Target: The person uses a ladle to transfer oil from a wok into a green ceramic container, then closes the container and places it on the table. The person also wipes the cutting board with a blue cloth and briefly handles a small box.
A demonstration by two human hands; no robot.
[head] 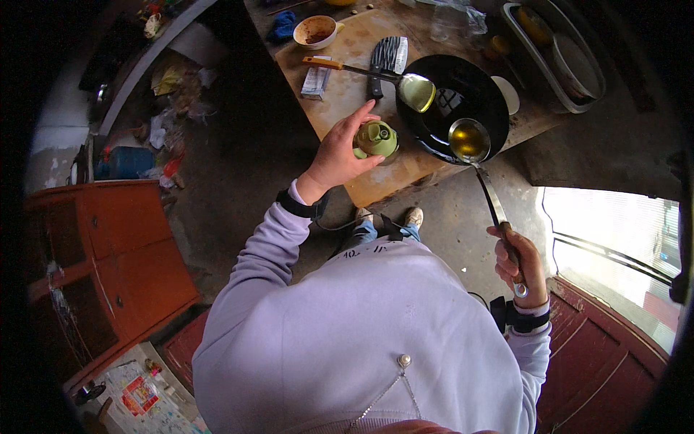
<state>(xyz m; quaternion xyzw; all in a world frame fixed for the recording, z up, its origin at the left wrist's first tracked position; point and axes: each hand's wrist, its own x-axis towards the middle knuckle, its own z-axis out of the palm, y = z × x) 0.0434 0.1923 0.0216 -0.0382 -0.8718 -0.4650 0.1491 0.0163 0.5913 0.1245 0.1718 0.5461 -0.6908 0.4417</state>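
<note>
My left hand (342, 149) is closed around a green-topped bottle (378, 140), which stands upright or is held over the near part of a wooden board. In my right hand (523, 266) is the handle of a metal ladle (469, 140); its bowl holds yellow oil and lies over the near right part of a black wok (444, 116). A metal spatula (416, 92) with an orange handle reaches from the board over the wok's left rim. Whether the ladle touches the wok, I cannot tell.
Left of the wok, a cleaver (387, 59) and a small box (316, 81) lie on the cutting board (347, 49). A stained bowl (315, 31) sits at its far edge. A white basin (585, 103) is at the far right, and a clear plastic bag (452, 21) lies behind the wok.
</note>
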